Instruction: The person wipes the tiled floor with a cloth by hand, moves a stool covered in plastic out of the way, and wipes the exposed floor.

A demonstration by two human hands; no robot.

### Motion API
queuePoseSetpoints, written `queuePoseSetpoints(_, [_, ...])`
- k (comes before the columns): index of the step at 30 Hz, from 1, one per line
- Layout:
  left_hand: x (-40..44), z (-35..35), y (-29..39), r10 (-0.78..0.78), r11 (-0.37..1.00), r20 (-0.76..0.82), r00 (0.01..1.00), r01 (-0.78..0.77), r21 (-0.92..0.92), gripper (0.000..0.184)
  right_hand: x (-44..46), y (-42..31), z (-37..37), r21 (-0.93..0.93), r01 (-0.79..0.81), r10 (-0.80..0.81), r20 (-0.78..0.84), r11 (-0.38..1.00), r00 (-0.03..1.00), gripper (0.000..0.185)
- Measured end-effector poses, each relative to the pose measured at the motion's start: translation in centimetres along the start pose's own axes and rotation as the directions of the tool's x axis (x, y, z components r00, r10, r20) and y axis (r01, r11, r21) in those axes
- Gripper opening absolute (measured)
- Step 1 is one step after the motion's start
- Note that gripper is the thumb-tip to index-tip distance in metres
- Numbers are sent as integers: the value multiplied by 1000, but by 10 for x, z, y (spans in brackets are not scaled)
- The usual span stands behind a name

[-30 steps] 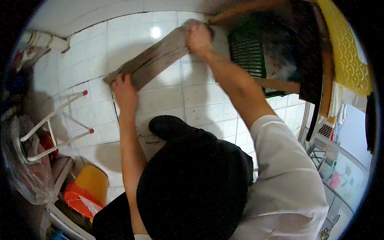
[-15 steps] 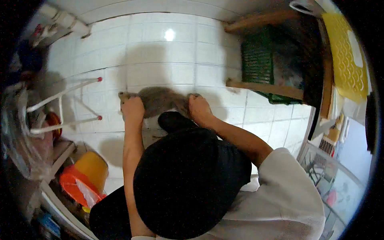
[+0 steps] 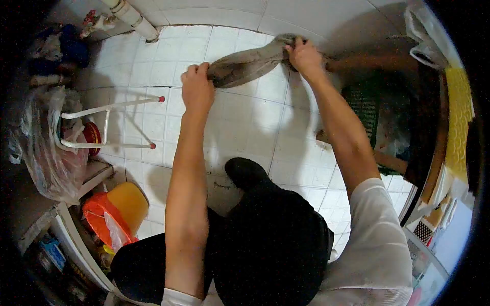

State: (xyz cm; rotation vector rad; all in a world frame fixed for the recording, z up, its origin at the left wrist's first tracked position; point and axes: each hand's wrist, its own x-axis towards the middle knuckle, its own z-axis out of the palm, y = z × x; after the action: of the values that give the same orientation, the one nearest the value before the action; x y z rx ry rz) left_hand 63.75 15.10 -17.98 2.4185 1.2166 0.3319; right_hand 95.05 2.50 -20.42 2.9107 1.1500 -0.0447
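A grey-brown cloth (image 3: 250, 64) is stretched between my two hands, sagging a little in the middle, above or against the white tiled floor near the far wall. My left hand (image 3: 198, 87) has its fingers closed round the cloth's left end. At the other end, my right hand (image 3: 306, 58) grips the bunched cloth, farther out and close to the foot of the wall. Whether the cloth's underside touches the tiles, I cannot tell.
A white-legged stool (image 3: 107, 125) with red tips lies on its side at left, beside clear plastic bags (image 3: 53, 148). Nearer stands a yellow bin (image 3: 127, 204) with an orange-red liner. At right is a green crate (image 3: 362, 109) under a wooden frame. My dark shoe (image 3: 245, 171) is on the floor.
Both hands have moved forward, away from my body, carrying the cloth from near my foot toward the wall. The cloth is now stretched longer and slants up to the right.
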Motion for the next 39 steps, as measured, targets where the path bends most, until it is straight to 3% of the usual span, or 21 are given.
queuePoseSetpoints(3, [5, 50, -25, 249, 949, -49, 967, -234, 210, 51, 15, -3, 27, 20, 112, -112, 3, 993, 994, 52])
queuePoseSetpoints(4, [4, 59, -31, 264, 941, -33, 964, -250, 228, 47, 13, 2, 36, 17, 152, -151, -58, 988, 987, 45])
queuePoseSetpoints(7, [-6, 57, -35, 146, 957, 110, 983, -168, 235, 43, 6, 11, 34, 40, 154, -154, -7, 987, 988, 35])
queuePoseSetpoints(10, [-29, 30, -17, 18, 966, 341, 940, -103, 235, 40, -51, 16, 26, 72, 69, -76, 94, 995, 993, 40])
queuePoseSetpoints(12, [-60, 30, -22, 2, 947, 454, 891, -148, 285, 35, -147, 19, 36, 73, 88, -92, 51, 993, 994, 49])
queuePoseSetpoints(13, [-78, 23, -22, -42, 940, 524, 851, -145, 310, 31, -196, 16, 28, 38, 52, -58, 185, 998, 981, 49])
queuePoseSetpoints(14, [-97, 16, -23, -90, 929, 590, 802, -145, 339, 27, -249, 25, 44, 65, 72, -83, 190, 995, 978, 49])
queuePoseSetpoints(15, [-113, 10, -28, -100, 917, 622, 776, -171, 362, 26, -292, 29, 55, 4, 172, -171, 90, 985, 981, 54])
queuePoseSetpoints(17, [-135, 3, -41, -123, 882, 685, 718, -237, 406, 22, -341, 25, 35, 235, 174, -224, 208, 956, 952, 47])
queuePoseSetpoints(20, [-131, -2, -66, -67, 896, 661, 747, -246, 369, 21, -315, 25, 33, 395, 140, -166, 32, 908, 986, 41])
queuePoseSetpoints(22, [-113, -22, -59, -115, 939, 523, 845, -79, 334, 20, -264, 4, -11, 446, 178, -178, -43, 877, 983, 31])
queuePoseSetpoints(23, [-103, -33, -54, -149, 952, 447, 882, 6, 306, 20, -236, -8, -30, 461, 158, -169, -18, 873, 985, 39])
queuePoseSetpoints(25, [-87, -47, -46, -139, 967, 172, 975, 97, 234, 21, -177, -34, -48, 484, 210, -152, -155, 850, 976, 30])
queuePoseSetpoints(26, [-79, -50, -46, -141, 973, 26, 990, 134, 189, 22, -145, -46, -48, 488, 218, -141, -189, 845, 972, 29])
queuePoseSetpoints(29, [-50, -45, -60, -138, 984, -159, 978, 154, 89, 41, -46, -81, -8, 383, 324, -246, -238, 865, 939, 46])
queuePoseSetpoints(30, [-47, -36, -70, -93, 985, -134, 987, 111, 134, 49, -20, -91, 5, 379, 350, -318, -147, 856, 937, 52])
queuePoseSetpoints(32, [-42, -11, -90, -3, 977, -74, 997, 19, 212, 64, 3, -113, 18, 187, 398, -381, -124, 898, 916, 55])
queuePoseSetpoints(35, [-37, -2, -102, -188, 973, 125, 974, 167, 161, 80, 12, -133, 36, 10, 415, -411, -117, 910, 904, 55])
queuePoseSetpoints(36, [-37, 7, -110, -144, 974, 71, 987, 129, 184, 84, 7, -136, 28, -10, 419, -418, -102, 908, 903, 52])
queuePoseSetpoints(39, [-18, -12, -94, -290, 954, 163, 943, 270, 131, 86, 5, -126, 37, 41, 480, -471, -134, 876, 872, 43])
